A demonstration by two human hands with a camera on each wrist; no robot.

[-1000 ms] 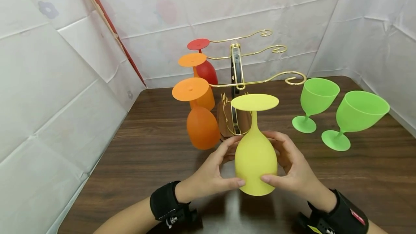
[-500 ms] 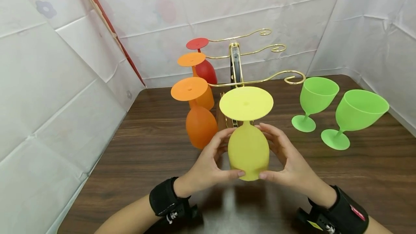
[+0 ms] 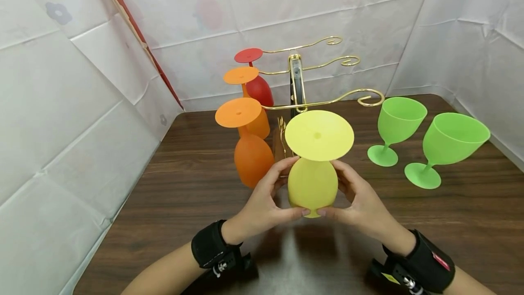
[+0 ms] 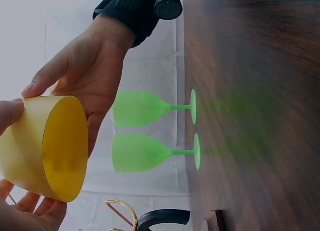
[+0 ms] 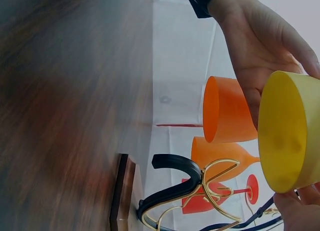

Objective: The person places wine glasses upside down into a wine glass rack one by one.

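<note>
Both hands hold a yellow goblet [image 3: 313, 185] upside down, one on each side of its bowl. My left hand [image 3: 268, 197] grips it from the left and my right hand [image 3: 358, 197] from the right, thumbs on the near side close to the rim. Its round foot points up and tips toward the head camera, hiding the stem. In the left wrist view the goblet's open mouth [image 4: 66, 148] faces the table, well above it. Just beyond is a gold wire rack [image 3: 333, 103]. An orange goblet [image 3: 254, 158] hangs upside down from its front left arm.
Behind it on the rack's left side hang another orange goblet [image 3: 240, 75] and a red goblet [image 3: 259, 90]. Two green goblets, a rear one [image 3: 401, 115] and a front one [image 3: 454, 135], stand upright on the wooden table [image 3: 184, 222] at right. The rack's right arms hold nothing.
The yellow goblet has tilted, its foot leaning toward the head camera. It dipped left, then its foot came back right; its bowl sits slightly farther from me. Both hands moved with it.
</note>
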